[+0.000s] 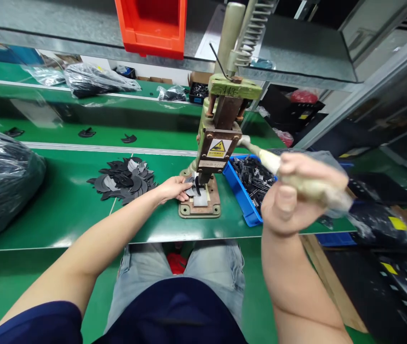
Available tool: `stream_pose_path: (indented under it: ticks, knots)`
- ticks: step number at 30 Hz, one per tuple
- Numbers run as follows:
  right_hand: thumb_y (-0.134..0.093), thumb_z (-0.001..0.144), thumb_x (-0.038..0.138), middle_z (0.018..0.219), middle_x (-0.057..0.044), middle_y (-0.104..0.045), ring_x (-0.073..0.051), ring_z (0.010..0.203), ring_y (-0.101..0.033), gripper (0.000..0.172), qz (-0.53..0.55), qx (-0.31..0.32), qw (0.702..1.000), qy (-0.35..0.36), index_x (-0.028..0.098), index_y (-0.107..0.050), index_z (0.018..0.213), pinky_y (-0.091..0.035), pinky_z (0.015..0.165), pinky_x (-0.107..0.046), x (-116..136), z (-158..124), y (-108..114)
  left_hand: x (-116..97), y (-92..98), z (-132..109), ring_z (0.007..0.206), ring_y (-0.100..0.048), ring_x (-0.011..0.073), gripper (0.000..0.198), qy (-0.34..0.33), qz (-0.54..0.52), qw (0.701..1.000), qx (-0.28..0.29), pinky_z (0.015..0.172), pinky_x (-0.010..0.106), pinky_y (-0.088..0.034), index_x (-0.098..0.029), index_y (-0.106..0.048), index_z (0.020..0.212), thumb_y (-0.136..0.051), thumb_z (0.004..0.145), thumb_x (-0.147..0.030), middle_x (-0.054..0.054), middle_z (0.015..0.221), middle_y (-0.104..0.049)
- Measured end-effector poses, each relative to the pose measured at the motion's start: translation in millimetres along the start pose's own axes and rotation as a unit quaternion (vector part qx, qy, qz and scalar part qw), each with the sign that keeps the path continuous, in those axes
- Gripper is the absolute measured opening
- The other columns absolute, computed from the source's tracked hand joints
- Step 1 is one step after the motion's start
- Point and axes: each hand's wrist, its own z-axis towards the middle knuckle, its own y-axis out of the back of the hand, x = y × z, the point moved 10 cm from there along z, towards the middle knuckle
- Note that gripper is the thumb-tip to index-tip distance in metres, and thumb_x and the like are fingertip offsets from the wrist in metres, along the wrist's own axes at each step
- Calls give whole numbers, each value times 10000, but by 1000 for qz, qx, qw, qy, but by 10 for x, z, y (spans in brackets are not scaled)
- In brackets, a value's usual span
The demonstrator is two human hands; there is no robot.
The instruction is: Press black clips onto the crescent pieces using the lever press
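Observation:
My right hand (291,193) is wrapped round the pale lever (270,160) of a green hand press (219,138), somewhat smeared by motion. At the press's base plate (185,210), my left hand (173,188) pinches a dark grey flat piece (190,184) under the ram. A black curved part (198,185) stands at the small metal fixture (200,198) there; whether it is joined to the grey piece I cannot tell. Left of my left hand lies a pile of black and grey curved flat pieces (126,181) on the green bench.
A blue bin (242,200) of small black parts stands right of the press. At far left is a large black plastic bag (3,186). An orange bin (153,43) sits on the metal shelf above. Several loose black pieces (87,133) lie on the green surface behind.

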Motion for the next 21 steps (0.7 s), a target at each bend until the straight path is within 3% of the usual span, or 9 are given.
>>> stream_pose_path:
  ticks: [2, 4, 7, 8, 9, 12, 14, 18, 21]
  knots:
    - [-655, 956, 589, 1237, -99, -641, -286, 1198, -688, 550, -9, 17, 1000, -17, 249, -581, 1381, -558, 1065, -553, -116, 220, -8, -14, 27, -97, 533, -718, 135, 407, -18, -10, 1000, 0, 505, 195, -565, -176, -568, 905, -859, 882, -459, 34, 675, -739]
    - [-651, 971, 570, 1348, -112, -598, -297, 1284, -656, 584, -41, 4, 998, -41, 245, -550, 1446, -539, 1098, -531, -251, 210, 58, -43, 81, -240, 551, -731, 143, 472, -42, -22, 999, 3, 500, 198, -562, -180, -553, 889, -887, 838, -510, 41, 708, -752]
    - [-679, 976, 405, 1295, -92, -623, -259, 1243, -665, 442, -88, -6, 991, -105, 251, -585, 1379, -544, 1102, -486, -456, -288, 119, -108, 162, -520, 563, -741, 162, 551, -74, -21, 997, 10, 495, 209, -560, -189, -533, 866, -904, 783, -587, 24, 683, -732]
    - [-683, 971, 358, 1253, -84, -653, -239, 1199, -677, 365, -91, 42, 984, -150, 248, -615, 1312, -552, 1097, -472, -548, -550, 23, -133, 172, -618, 561, -741, 168, 569, -82, -16, 996, 15, 495, 216, -562, -192, -529, 860, -902, 770, -612, 19, 668, -723]
    - [-658, 985, 325, 1232, -80, -679, -220, 1177, -683, 313, -84, 137, 966, -203, 250, -618, 1286, -566, 1084, -449, -639, -860, -172, -157, 168, -713, 561, -741, 173, 582, -87, -11, 996, 21, 498, 223, -565, -194, -528, 857, -898, 763, -632, 17, 660, -719]
    - [-659, 973, 275, 1132, -86, -763, -216, 1031, -756, 310, -43, 269, 932, -238, 224, -628, 1277, -644, 919, -382, -548, -1558, -542, -211, 105, -947, 560, -737, 178, 597, -91, -2, 995, 35, 501, 230, -555, -200, -524, 847, -880, 758, -671, 20, 648, -716]
    - [-672, 961, 271, 1127, -76, -787, -211, 980, -780, 361, -18, 321, 919, -230, 233, -614, 1316, -660, 852, -352, -405, -1770, -727, -215, 25, -1041, 560, -731, 179, 597, -88, 1, 995, 49, 510, 239, -552, -207, -521, 846, -868, 762, -685, 20, 644, -713]
    - [-646, 972, 275, 1006, -13, -787, -190, 872, -760, 158, -7, 383, 903, -193, 271, -672, 1128, -636, 775, -338, -214, -1820, -909, -130, -143, -1107, 561, -706, 180, 580, -80, 18, 993, 82, 546, 281, -554, -215, -522, 862, -822, 790, -706, 20, 673, -707]
    - [-610, 993, 273, 912, -15, -757, -198, 826, -721, 62, -32, 392, 905, -162, 260, -670, 986, -590, 766, -361, -179, -1799, -890, -211, -71, -1150, 667, -686, 172, 498, -148, 77, 986, 8, 616, 296, -549, -213, -579, 928, -783, 842, -659, 18, 788, -696]
